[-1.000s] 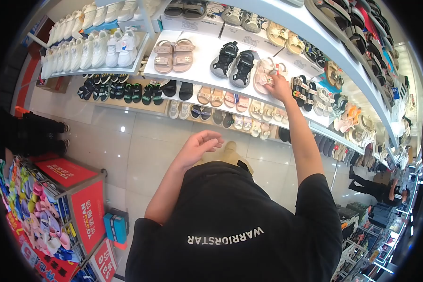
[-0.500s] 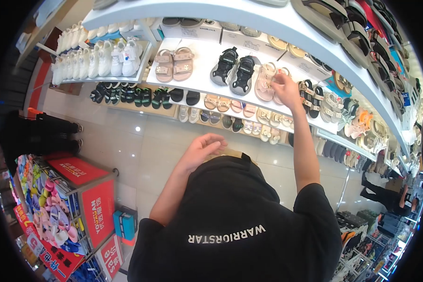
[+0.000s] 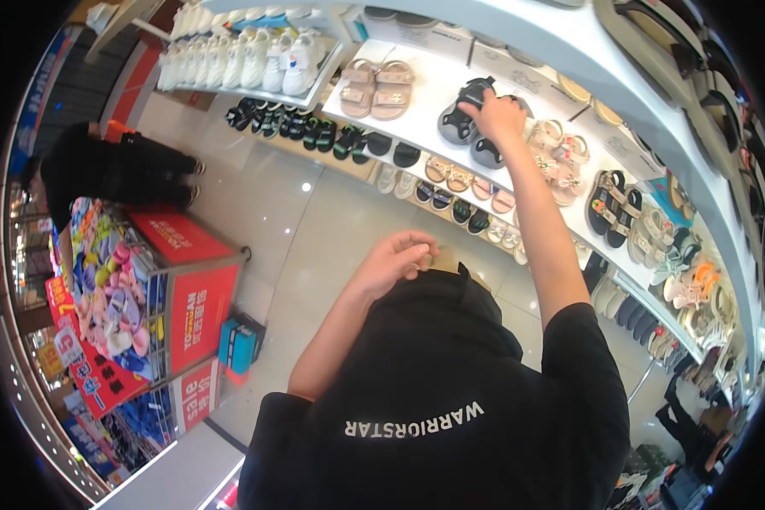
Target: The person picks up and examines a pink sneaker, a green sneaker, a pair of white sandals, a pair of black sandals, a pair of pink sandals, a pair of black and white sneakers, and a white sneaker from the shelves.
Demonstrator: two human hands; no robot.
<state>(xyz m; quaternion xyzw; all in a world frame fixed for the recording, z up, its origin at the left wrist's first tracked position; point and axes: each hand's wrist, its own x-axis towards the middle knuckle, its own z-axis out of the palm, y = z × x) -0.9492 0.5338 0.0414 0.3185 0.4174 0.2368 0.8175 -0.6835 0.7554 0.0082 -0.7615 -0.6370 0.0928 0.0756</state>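
Note:
My right hand reaches onto the white shelf, its bent fingers on a pair of grey-and-black sandals and covering part of them. How firmly the fingers grip is partly hidden. To the left of that pair stand beige strap sandals with flower trims. Right of my wrist are pale pink sandals, partly behind my forearm. My left hand hangs in front of my body above the waist, loosely curled with fingers apart, and holds nothing.
White sneakers line a shelf at the upper left. Lower shelves carry dark sandals and small light ones. At left, a person in black stands by a bin of colourful slippers. A teal box sits beside the bin.
My right hand has moved left from the pink sandals to the grey-and-black pair. My left hand's fingers have curled slightly more. The view has shifted, so the shelves appear farther right.

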